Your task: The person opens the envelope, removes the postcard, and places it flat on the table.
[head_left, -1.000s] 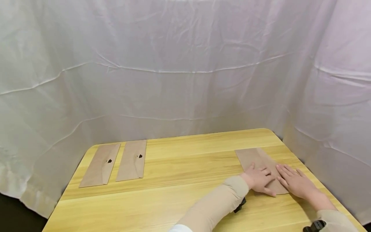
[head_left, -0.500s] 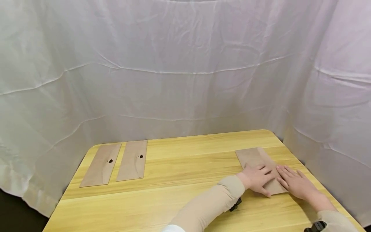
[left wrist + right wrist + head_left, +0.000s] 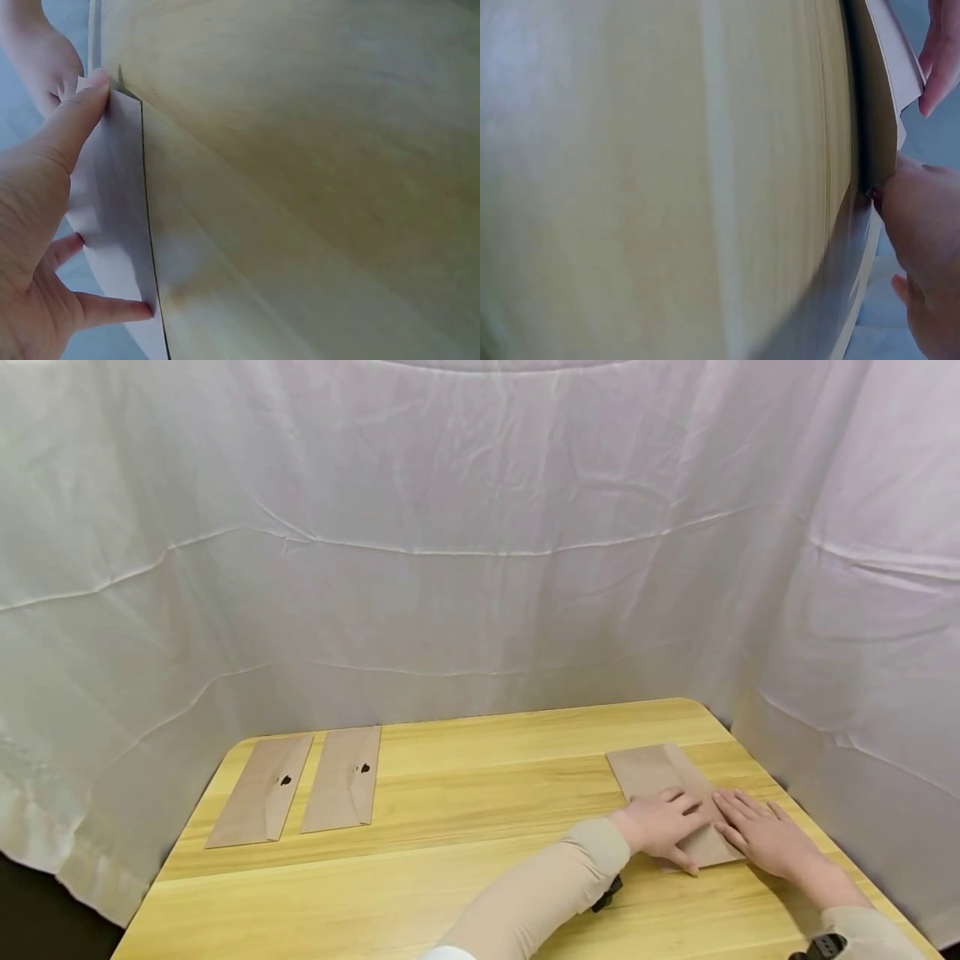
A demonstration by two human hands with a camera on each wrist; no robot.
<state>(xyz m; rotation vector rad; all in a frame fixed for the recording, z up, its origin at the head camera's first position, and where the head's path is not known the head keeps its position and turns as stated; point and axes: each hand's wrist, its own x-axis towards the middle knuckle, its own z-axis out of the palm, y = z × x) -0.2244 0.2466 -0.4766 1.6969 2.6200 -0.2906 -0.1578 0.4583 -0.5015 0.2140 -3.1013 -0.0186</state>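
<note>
A brown paper envelope lies at the right side of the table, its flap side toward the right. My left hand rests on it with fingers spread; in the left wrist view the thumb and fingertips touch the paper near its edge. Close beside it, my right hand lies flat along the flap edge, fingers straight and together. The right wrist view has the envelope's near edge slightly raised off the table beside the right hand. Both hands cover part of the flap.
Two similar envelopes lie side by side at the far left, a left one and a right one, each with a small dark mark near its flap. The wooden table ends at a pale curtain on three sides.
My left hand has slid slightly left on the envelope, its thumb drawn a little toward me. The right hand stays in place on the flap edge. The two left envelopes have not moved.
</note>
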